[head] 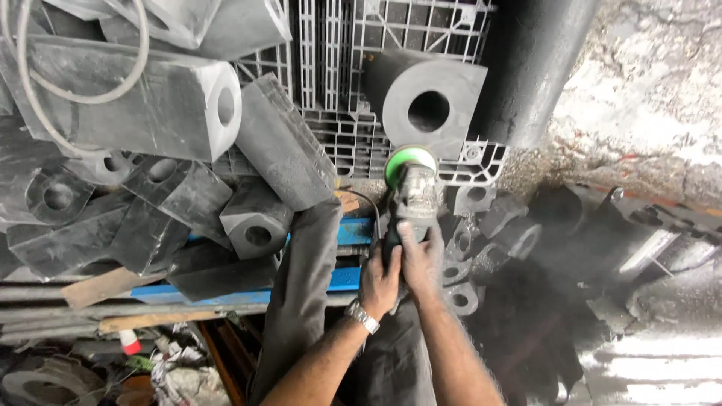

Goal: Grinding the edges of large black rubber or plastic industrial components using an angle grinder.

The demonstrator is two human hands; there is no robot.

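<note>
Work in hand: both hands hold an angle grinder [412,197] with a green backing disc, its disc pressed against the lower edge of a dark grey block with a round hole [430,101].

Left hand [380,282]: clenched round the rear of the grinder body, a metal watch [362,316] on the wrist.

Right hand [423,256]: closed over the grinder body just ahead of the left one, fingers wrapped on top.

Block being ground: it stands at the far middle, propped on a grey plastic pallet [331,83], hole facing us, just left of a big dark pipe [530,68].

Done, as I judge it: the face of the block looks smooth and even; grey dust hangs to the right, so grinding seems to be under way. Which edges are finished, I cannot tell.

Left to do, as I judge it: a heap of like blocks [165,150] lies on the left, and smaller holed pieces [470,248] sit just right of the hands; whether these are ground or waiting is not clear.

Around: blue bars [226,293] run beneath the heap, a cable [83,75] loops over it, and a grey cloth [301,293] hangs near the left forearm.
</note>
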